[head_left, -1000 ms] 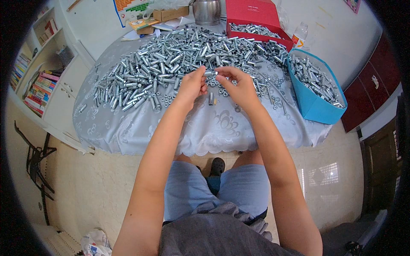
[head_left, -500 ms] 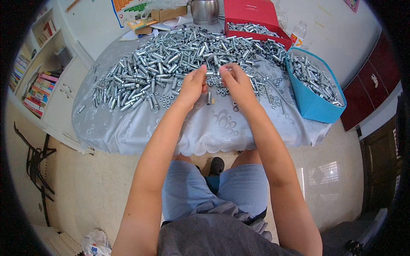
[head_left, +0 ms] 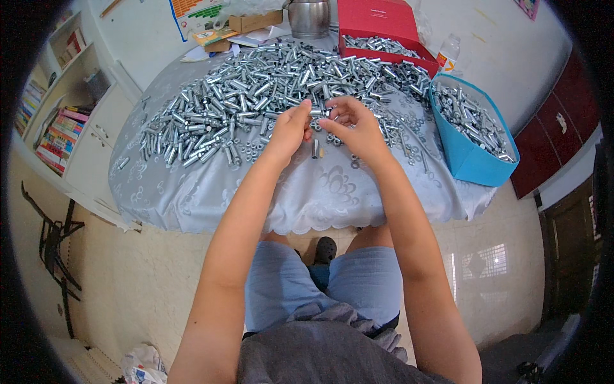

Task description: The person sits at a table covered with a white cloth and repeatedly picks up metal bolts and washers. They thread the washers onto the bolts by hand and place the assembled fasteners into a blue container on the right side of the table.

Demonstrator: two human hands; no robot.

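Head view. Your left hand [head_left: 291, 128] and right hand [head_left: 352, 128] meet just above the middle of the frame, over the near edge of the heap of silver metal bolts and sleeves [head_left: 268, 89]. The fingertips of both hands close together on a small silver metal piece [head_left: 318, 114] held between them; its exact shape is too small to tell. Your left hand is curled, thumb and fingers pinched toward that piece. Your right hand is half closed, its fingers bent inward to the same point. Both forearms come up from the lower edge of the frame.

Just below your hands, a single short bolt [head_left: 314, 148] lies on the pale patterned tablecloth [head_left: 320, 192], apart from the heap, with a few loose nuts and washers [head_left: 353, 163] near it.

The heap covers the upper centre of the round table, spreading left to right. At the right of the frame a blue bin [head_left: 470, 163] holds more silver parts. At the upper centre right, a red box [head_left: 377, 16] also holds parts, with a small clear bottle [head_left: 449, 51] beside it. A metal pot [head_left: 309, 16] stands at the top centre, and cardboard boxes [head_left: 252, 22] to its left. A bookshelf [head_left: 51, 128] occupies the left edge.
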